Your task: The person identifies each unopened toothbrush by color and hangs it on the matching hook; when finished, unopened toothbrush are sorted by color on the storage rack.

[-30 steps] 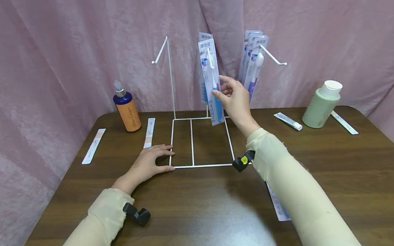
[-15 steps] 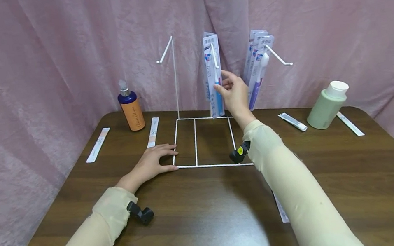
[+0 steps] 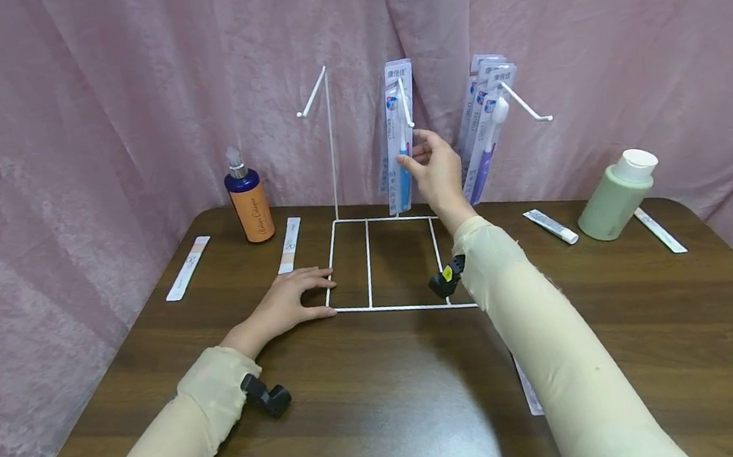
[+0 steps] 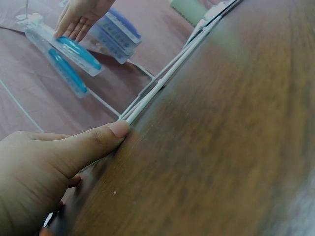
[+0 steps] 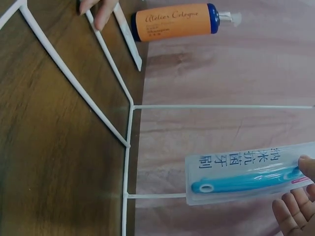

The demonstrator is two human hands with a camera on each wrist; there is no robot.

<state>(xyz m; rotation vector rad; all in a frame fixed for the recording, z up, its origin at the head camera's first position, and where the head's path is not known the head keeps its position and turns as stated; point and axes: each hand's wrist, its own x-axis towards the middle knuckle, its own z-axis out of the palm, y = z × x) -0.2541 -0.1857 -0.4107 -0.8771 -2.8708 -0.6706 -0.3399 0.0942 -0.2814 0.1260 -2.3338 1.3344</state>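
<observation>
The blue toothbrush pack (image 3: 400, 139) is pinched upright by the right hand (image 3: 437, 170) on the rack's middle hook; the wire rack base (image 3: 391, 307) is pressed flat-fingered to the counter (image 3: 390, 410) by the farther left hand (image 3: 289, 300)

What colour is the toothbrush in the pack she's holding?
Blue toothbrush, pinched by the right hand; clearest in the right wrist view.

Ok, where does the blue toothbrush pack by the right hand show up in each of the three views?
Head: blue toothbrush pack hangs upper centre, at the right hand.
Left wrist: the pack sits top left, under the fingers.
Right wrist: the pack lies lower right, sideways.
Shared landmark: the white wire rack.
</observation>
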